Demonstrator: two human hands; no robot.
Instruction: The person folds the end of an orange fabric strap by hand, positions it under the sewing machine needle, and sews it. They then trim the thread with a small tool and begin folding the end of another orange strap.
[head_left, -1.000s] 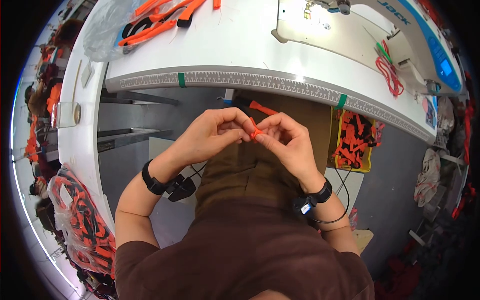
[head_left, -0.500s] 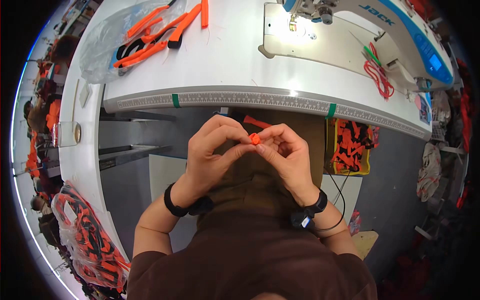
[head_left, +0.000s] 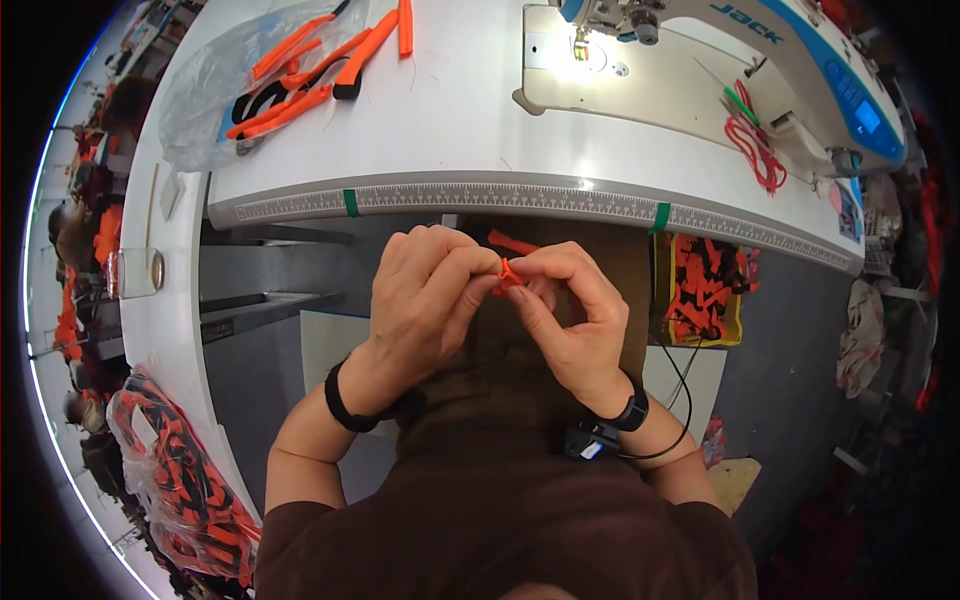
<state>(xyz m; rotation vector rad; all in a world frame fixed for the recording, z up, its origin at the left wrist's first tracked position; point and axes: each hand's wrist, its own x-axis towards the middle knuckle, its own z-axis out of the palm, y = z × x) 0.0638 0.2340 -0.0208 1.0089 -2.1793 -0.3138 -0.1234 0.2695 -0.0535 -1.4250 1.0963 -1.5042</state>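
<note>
Orange piece (head_left: 509, 276), folded small, is pinched between both hands over the lap, just off the near edge of the table (head_left: 440, 125). Its visible part runs roughly away from the body; fingers cover the ends, so I cannot tell which way it points. Far left, a bag (head_left: 180, 475) of orange and black strips lies at the side table's left edge. On the table's far left corner spreads a clear bag (head_left: 190, 115) with more strips (head_left: 352, 73). Left hand (head_left: 415, 300) grips the piece between thumb and fingertips; right hand (head_left: 577, 335) nips it opposite, thumb against forefinger. Further right, a yellow box (head_left: 738, 325) holds scraps. Toward the table's right end are red cord (head_left: 772, 182) and the sewing machine (head_left: 850, 90).
</note>
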